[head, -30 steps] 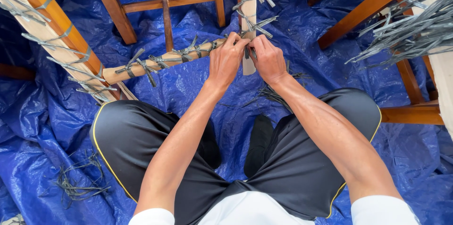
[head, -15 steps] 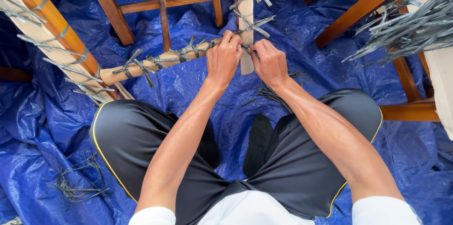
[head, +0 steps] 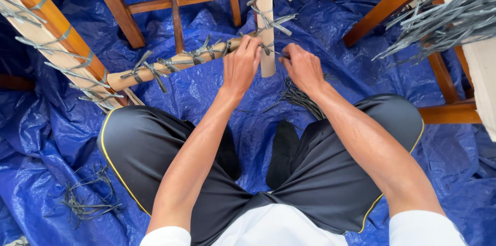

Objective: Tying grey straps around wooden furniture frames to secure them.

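Seated on the blue tarp [head: 217, 96], left hand [head: 241, 65] grips the wooden rung [head: 170, 65]; right hand [head: 304, 68] pinches a grey strip [head: 268, 49] by the upright slat [head: 266, 29].

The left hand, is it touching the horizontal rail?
Touching. The head view shows the left hand with fingers curled over the rail where it meets the upright slat.

One head-worn camera looks steeply down, close over the person's lap and forearms, onto the blue tarp [head: 46, 137] below.
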